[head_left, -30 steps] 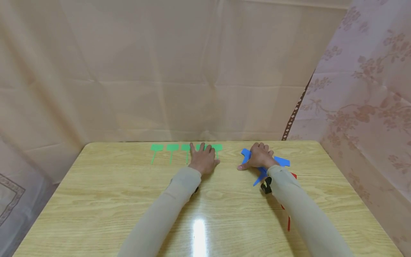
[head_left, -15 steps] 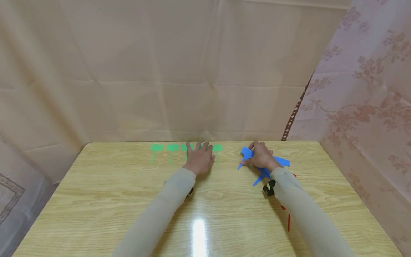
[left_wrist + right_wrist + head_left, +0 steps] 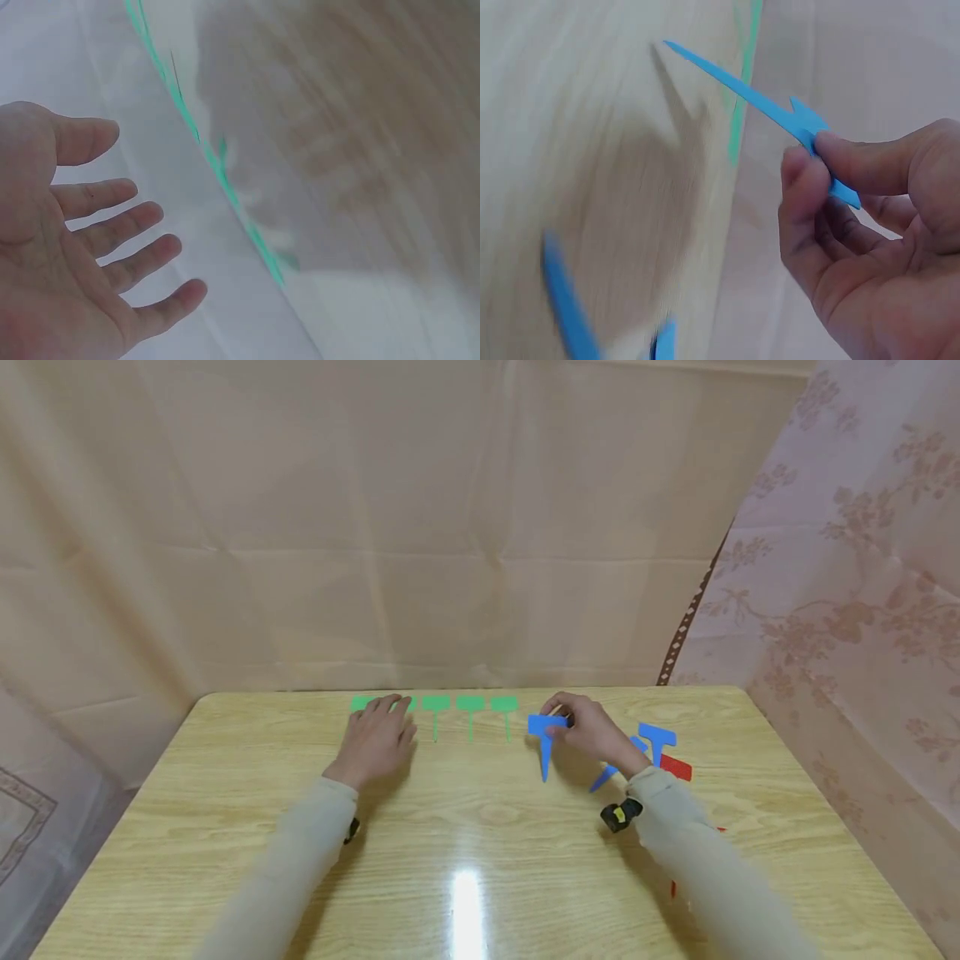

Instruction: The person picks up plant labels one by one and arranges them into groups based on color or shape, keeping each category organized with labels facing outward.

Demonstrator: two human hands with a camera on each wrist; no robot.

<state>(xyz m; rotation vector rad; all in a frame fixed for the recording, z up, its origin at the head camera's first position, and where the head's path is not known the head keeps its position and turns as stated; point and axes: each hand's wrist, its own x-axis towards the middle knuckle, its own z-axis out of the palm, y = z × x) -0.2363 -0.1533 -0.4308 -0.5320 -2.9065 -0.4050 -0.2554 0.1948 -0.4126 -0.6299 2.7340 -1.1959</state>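
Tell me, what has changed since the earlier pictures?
The right hand has taken a blue T-shaped tag off the pile and carried it leftward, pinched above the table. The left hand has also moved left, toward the left end of the row of green tags. The green tags and the other two blue tags stayed put.

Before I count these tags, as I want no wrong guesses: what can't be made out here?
Head view: the stems of the two leftmost green tags, hidden by the left hand.
Head view: how many red tags there are, since the right sleeve covers part of them.
Left wrist view: where each green tag ends; they look thin and blurred.
Right wrist view: the lower blue tags, blurred and cut off by the bottom edge.
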